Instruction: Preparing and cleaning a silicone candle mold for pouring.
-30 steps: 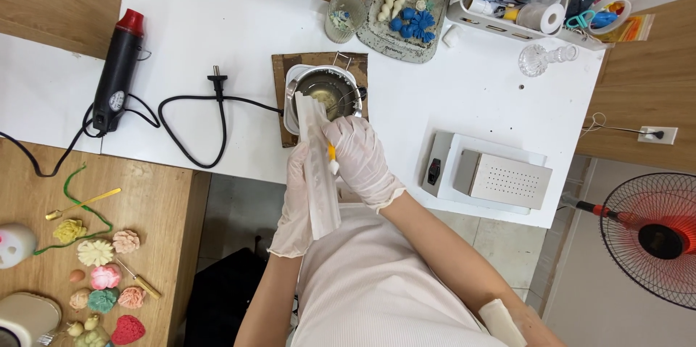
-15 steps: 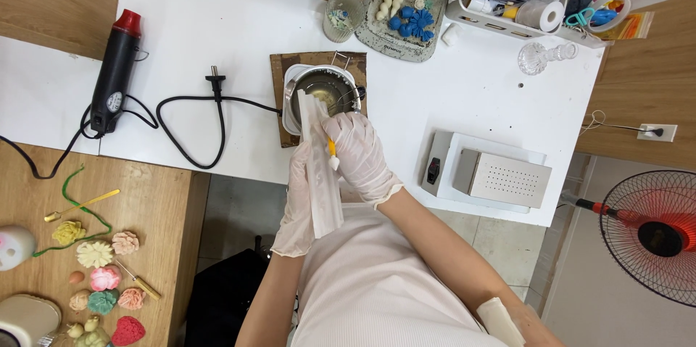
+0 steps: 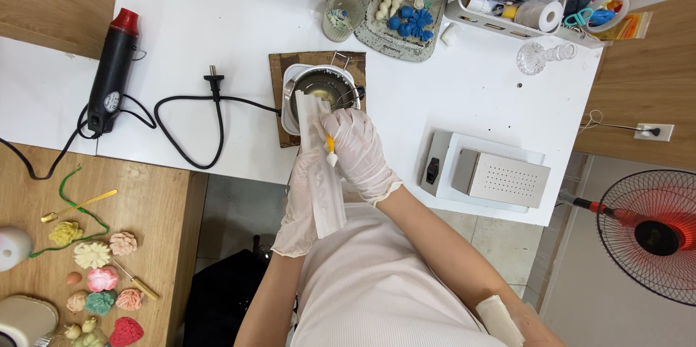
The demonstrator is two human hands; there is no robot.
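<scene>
My left hand [image 3: 299, 205], in a white glove, holds a long white paper-like strip [image 3: 319, 166] that runs from my lap up to the rim of a metal pot. My right hand [image 3: 357, 151], also gloved, grips a small tool with a yellow handle and a white tip [image 3: 331, 152], pressed against the strip. The metal pot [image 3: 322, 89] with clear liquid sits on a white heater on a brown board [image 3: 279, 71], just beyond both hands.
A black heat gun with a red tip [image 3: 110, 71] and its black cord and plug [image 3: 210, 84] lie left. A grey box device [image 3: 486, 171] sits right. Trays of wax shapes [image 3: 402, 6] stand behind. Coloured wax flowers [image 3: 101, 274] cover the wooden table. A fan [image 3: 645, 234] stands at right.
The hands and strip stay almost in place; my right hand has edged slightly up along the strip. The view has shifted a little.
</scene>
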